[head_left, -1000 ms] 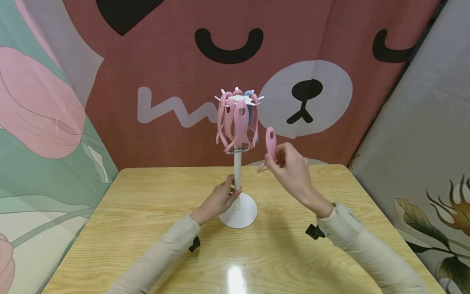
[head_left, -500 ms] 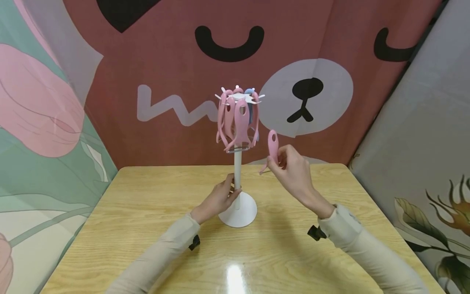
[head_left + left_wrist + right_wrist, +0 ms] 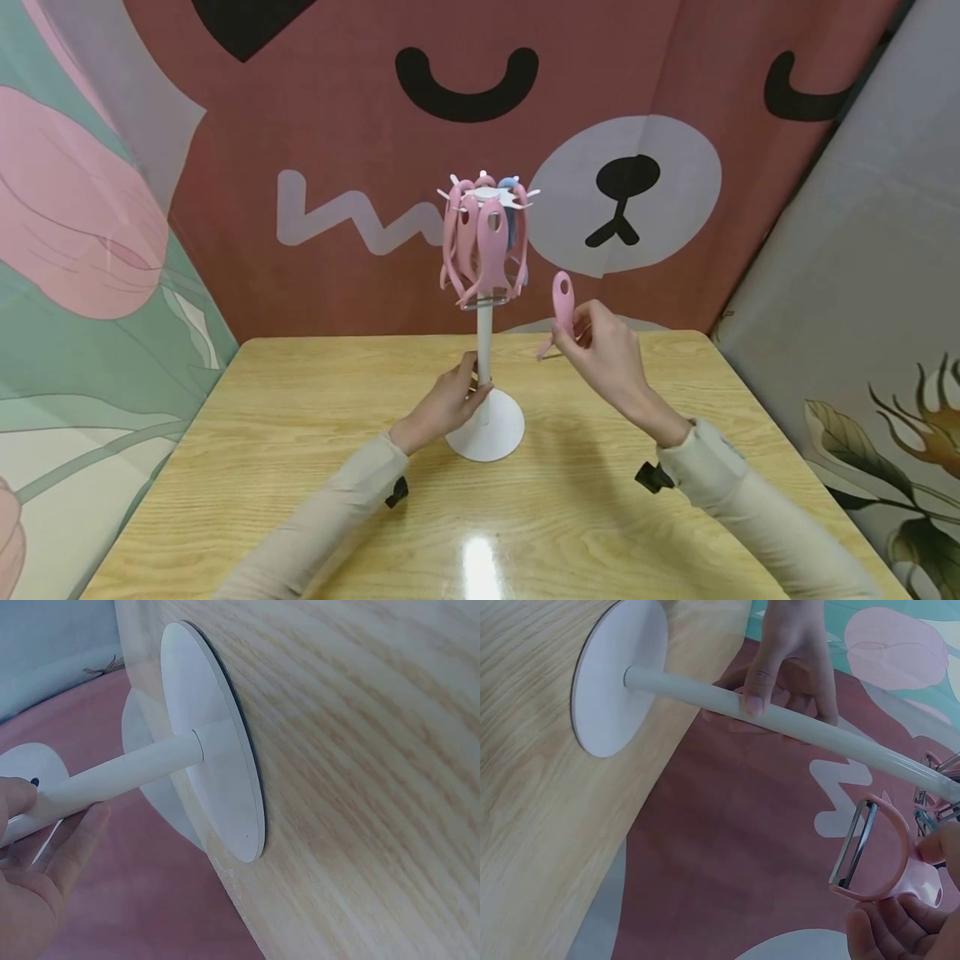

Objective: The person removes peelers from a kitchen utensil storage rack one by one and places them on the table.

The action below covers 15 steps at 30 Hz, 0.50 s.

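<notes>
A white stand with a round base (image 3: 486,437) and an upright pole (image 3: 484,337) stands on the table. My left hand (image 3: 450,402) grips the pole low down, thumb in front and fingers behind, as the right wrist view also shows. Several pink peelers (image 3: 492,250) and a blue one (image 3: 510,225) hang from the white hooks (image 3: 491,196) at its top. To the right of the stand, my right hand (image 3: 609,350) pinches a pink peeler (image 3: 563,296), hole end up and apart from the hanging ones. Its metal blade (image 3: 855,844) shows in the right wrist view.
The light wooden table (image 3: 315,467) ends at a back edge just behind the stand. A curtain with a printed bear face (image 3: 337,125) hangs behind it, and a grey printed cloth (image 3: 847,275) on the right.
My right hand has moved slightly right and down with the pink peeler, farther from the hanging peelers. The left hand keeps its hold on the pole.
</notes>
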Each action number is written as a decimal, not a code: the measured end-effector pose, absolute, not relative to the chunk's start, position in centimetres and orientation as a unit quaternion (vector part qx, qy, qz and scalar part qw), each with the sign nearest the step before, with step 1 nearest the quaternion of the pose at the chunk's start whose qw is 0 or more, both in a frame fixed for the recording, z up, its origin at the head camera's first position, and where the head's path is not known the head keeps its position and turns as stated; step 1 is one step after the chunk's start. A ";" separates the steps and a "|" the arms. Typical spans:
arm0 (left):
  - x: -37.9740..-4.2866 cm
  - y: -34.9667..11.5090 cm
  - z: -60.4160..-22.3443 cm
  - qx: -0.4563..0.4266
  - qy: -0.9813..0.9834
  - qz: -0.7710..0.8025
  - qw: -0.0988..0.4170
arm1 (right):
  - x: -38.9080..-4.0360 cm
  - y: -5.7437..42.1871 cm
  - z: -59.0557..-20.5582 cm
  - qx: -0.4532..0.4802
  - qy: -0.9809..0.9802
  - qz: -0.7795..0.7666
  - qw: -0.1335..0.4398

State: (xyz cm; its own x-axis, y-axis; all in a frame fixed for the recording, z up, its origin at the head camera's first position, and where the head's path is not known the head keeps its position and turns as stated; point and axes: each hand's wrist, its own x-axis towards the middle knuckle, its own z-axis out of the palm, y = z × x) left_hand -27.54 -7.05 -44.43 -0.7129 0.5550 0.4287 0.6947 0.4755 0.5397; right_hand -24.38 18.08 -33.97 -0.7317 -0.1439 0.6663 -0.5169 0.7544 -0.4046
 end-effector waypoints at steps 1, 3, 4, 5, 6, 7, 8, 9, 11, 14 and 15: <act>-27.6 -7.0 -44.4 -0.366 -0.853 -0.358 0.097 | -24.4 18.1 -34.0 0.187 -0.884 0.293 0.313; -27.6 -7.0 -44.4 -0.366 -0.853 -0.359 0.098 | -24.4 18.2 -34.1 0.186 -0.888 0.287 0.308; -27.6 -7.0 -44.4 -0.367 -0.853 -0.359 0.097 | -24.4 18.3 -34.2 0.185 -0.890 0.285 0.304; -27.6 -7.1 -44.4 -0.367 -0.852 -0.360 0.096 | -24.4 18.4 -34.2 0.183 -0.893 0.282 0.300; -27.6 -7.1 -44.4 -0.367 -0.852 -0.360 0.095 | -24.4 18.4 -34.3 0.181 -0.895 0.280 0.295; -27.6 -7.1 -44.4 -0.367 -0.852 -0.361 0.094 | -24.4 18.5 -34.4 0.179 -0.898 0.278 0.290; -27.6 -7.1 -44.4 -0.367 -0.852 -0.362 0.094 | -24.4 18.6 -34.5 0.177 -0.900 0.277 0.285; -27.6 -7.1 -44.4 -0.367 -0.852 -0.362 0.093 | -24.4 18.6 -34.6 0.175 -0.902 0.276 0.281; -27.6 -7.1 -44.4 -0.367 -0.852 -0.363 0.092 | -24.3 18.7 -34.7 0.171 -0.906 0.275 0.274; -27.6 -7.1 -44.4 -0.366 -0.851 -0.364 0.092 | -24.4 18.8 -34.9 0.167 -0.909 0.273 0.269; -27.6 -7.1 -44.5 -0.366 -0.851 -0.364 0.092 | -24.4 18.8 -34.9 0.165 -0.910 0.272 0.266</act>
